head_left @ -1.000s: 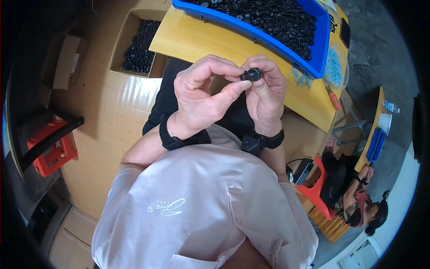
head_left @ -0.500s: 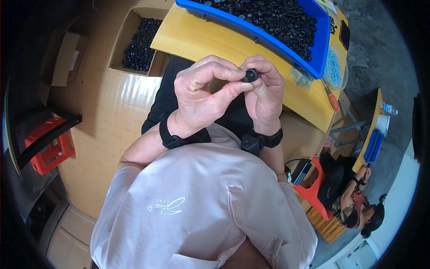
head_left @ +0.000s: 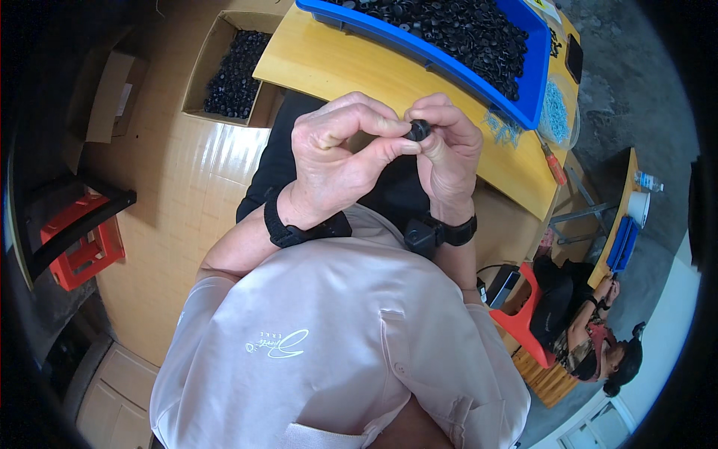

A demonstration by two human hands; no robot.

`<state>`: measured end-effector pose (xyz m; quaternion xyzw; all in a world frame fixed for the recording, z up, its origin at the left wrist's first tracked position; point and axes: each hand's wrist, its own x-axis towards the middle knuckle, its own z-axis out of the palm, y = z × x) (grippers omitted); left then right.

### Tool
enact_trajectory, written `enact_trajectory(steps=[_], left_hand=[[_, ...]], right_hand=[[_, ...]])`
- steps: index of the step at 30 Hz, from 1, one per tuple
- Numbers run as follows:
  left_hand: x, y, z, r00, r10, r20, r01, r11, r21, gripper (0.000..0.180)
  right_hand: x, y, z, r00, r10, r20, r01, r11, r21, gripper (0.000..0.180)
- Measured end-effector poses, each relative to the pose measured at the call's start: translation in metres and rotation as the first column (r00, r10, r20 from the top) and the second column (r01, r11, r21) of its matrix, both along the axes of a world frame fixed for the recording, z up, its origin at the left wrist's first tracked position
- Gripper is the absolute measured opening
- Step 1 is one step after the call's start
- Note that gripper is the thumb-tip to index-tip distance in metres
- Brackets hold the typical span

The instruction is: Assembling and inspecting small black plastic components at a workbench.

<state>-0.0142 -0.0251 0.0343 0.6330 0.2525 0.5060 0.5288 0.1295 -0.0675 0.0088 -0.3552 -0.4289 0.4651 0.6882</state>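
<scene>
A small round black part [head_left: 419, 130], like a plug or cap, sits pinched between my two hands in front of my body. My left hand [head_left: 336, 153] grips its left side between thumb and forefinger. On its right side, the thumb and fingers of my right hand [head_left: 449, 150] press against it. What exactly the part is, I cannot make out. Beyond my hands, a blue tray [head_left: 532, 112] heaped with black parts [head_left: 464, 37] stands on the yellow table [head_left: 329, 63].
A cardboard box [head_left: 196, 90] of black parts stands left of the table. Right of the tray are a clear bag of light-blue pieces [head_left: 555, 112], an orange-handled tool [head_left: 554, 166] and a phone [head_left: 574, 58]. A co-worker [head_left: 583, 337] sits at another table, far right. A red stool [head_left: 86, 247] lies left.
The black part has turned slightly between my fingers, and my right hand has shifted a little to the right. Both hands keep their pinch.
</scene>
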Motion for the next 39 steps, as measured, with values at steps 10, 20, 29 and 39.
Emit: enact_trajectory(steps=[10, 20, 29, 39], left_hand=[[0.002, -0.001, 0.001, 0.999, -0.037, -0.02, 0.036, 0.998, -0.049, 0.015], [0.006, 0.0, -0.003, 0.981, -0.155, 0.12, 0.191, 0.889, -0.416, 0.019], [0.012, 0.0, -0.001, 0.975, -0.129, 0.18, 0.208, 0.813, -0.544, 0.027], [0.014, -0.002, -0.013, 0.963, -0.246, 0.112, 0.27, 0.853, -0.446, 0.028]], right_hand=[[0.002, -0.005, 0.001, 1.0, 0.017, -0.008, -0.017, 1.0, -0.011, 0.021], [0.002, -0.012, -0.001, 0.999, 0.009, 0.041, -0.006, 0.998, -0.067, 0.018], [-0.006, -0.019, 0.003, 0.985, -0.022, 0.169, 0.037, 0.996, -0.084, 0.026], [-0.008, -0.023, 0.002, 0.945, -0.033, 0.324, 0.061, 0.995, -0.075, 0.03]])
